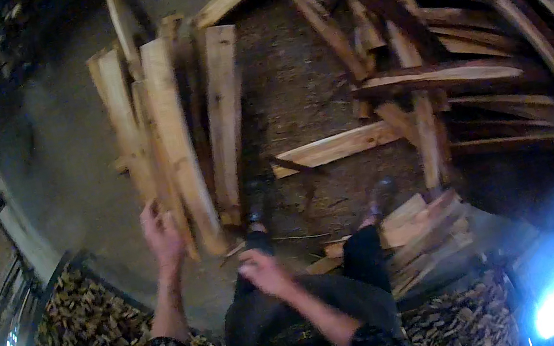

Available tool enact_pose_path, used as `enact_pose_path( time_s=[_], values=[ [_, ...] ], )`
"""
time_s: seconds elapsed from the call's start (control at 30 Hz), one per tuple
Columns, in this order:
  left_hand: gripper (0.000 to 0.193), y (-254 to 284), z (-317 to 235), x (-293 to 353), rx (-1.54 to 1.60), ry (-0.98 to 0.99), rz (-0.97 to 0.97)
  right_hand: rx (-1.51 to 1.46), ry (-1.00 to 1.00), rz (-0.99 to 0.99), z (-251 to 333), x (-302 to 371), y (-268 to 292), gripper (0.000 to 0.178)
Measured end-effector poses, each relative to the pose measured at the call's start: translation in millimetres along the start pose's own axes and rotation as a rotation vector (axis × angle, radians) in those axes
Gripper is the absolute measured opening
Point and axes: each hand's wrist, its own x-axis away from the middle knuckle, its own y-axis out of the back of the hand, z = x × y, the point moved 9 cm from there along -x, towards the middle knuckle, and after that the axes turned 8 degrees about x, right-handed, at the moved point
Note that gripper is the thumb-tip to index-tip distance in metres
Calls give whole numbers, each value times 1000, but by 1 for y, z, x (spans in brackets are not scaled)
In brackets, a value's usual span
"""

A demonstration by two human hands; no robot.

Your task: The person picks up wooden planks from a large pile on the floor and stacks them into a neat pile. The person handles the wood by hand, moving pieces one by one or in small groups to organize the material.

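Note:
My left hand [161,232] is at the near end of a group of long, rough-sawn wooden boards on the ground, its fingers apart and stretched toward a pale board [126,125]. Whether the fingertips touch the wood is too blurred to make out. Beside it lie a wider board [173,132] and, farther right, another board [223,101] with a dark streak. My right hand [265,273] hovers in front of my dark apron [304,324], right of the boards' near ends. Its fingers look bent but are smeared, so any grip is unclear.
At the right, a loose heap of split boards and bark-edged slabs [438,76] crosses at many angles. A short board [339,147] juts from it toward the middle. Cut pieces [424,228] lie by my right foot. Chopped firewood [89,328] fills an area at lower left.

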Motion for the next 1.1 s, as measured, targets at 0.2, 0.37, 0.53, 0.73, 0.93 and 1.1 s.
enact_pose_path(
  time_s=[0.2,0.37,0.53,0.73,0.93,1.1],
  values=[
    [49,-180,-49,43,10,-236,603,120,-248,-506,-69,19,217,31],
    [74,-300,-74,69,-339,-437,677,424,-309,-992,-67,67,404,51],
    [81,-346,-67,64,-545,-440,625,681,-3,-791,-32,59,491,74],
    [58,-363,-62,63,-616,-356,894,1017,-267,-930,-55,48,491,90],
    [51,-355,-66,85,-138,20,1227,825,-86,-771,-35,52,502,89],
    [53,-333,-91,131,35,364,1509,641,-67,-546,-34,58,525,87]
  ],
)
